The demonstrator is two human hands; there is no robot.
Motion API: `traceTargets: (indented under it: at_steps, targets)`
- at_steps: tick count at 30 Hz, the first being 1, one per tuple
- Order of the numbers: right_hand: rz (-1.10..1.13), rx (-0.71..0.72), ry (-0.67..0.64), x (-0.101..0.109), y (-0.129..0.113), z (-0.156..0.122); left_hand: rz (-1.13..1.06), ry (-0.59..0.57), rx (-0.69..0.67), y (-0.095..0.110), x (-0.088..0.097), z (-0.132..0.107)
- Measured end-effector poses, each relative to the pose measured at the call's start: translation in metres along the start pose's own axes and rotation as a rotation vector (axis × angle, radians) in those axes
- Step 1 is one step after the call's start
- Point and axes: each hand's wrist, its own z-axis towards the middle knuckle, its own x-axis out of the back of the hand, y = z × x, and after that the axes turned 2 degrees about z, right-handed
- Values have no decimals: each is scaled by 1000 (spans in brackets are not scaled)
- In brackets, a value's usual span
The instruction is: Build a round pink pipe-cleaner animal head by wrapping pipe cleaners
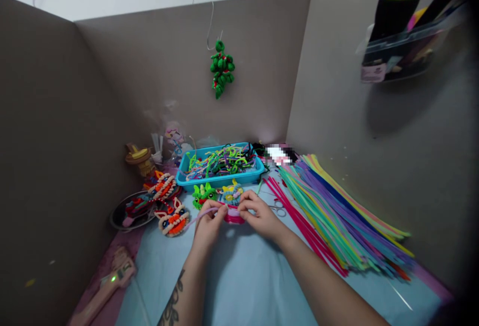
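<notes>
Between my two hands is a small pink piece made of bent pipe cleaners, held a little above the blue cloth. My left hand pinches its left end, and a lilac pipe cleaner trails out from that side. With thumb and fingers together, my right hand grips the right end. Just beyond the hands sit a green pipe-cleaner figure and a yellow and blue one. An orange and cream figure lies to the left of my left hand. Scissors lie partly hidden behind my right hand.
A blue tray of pipe-cleaner scraps stands at the back. Long pipe cleaners in many colours spread along the right. At left are a round dish and a glue gun with a green light. Grey panels enclose three sides.
</notes>
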Motion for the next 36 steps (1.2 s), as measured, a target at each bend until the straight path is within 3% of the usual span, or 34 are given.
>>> traceTargets:
  at_steps: [9,19,21,23,25,28,31,36]
  targets:
    - [18,-44,15,-1,6,3,-198,-19,82,0,-2,-1]
    - [60,-112,-119,-6,5,-2,-132,-123,141,-1,-2,1]
    - [41,-156,-78,-8,3,0,-100,-42,95,-6,-3,4]
    - [36,-183,35,-11,2,1,-62,120,41,-12,-6,5]
    - [35,-170,170,-13,1,2,-85,182,39,-15,-10,5]
    - [31,-129,274,-18,-1,1,-270,0,119,-17,-17,0]
    - [73,-132,225,-23,-1,0,-409,-119,156,-15,-22,-5]
    - [175,-183,168,-22,1,0,-311,-223,39,-13,-17,-5]
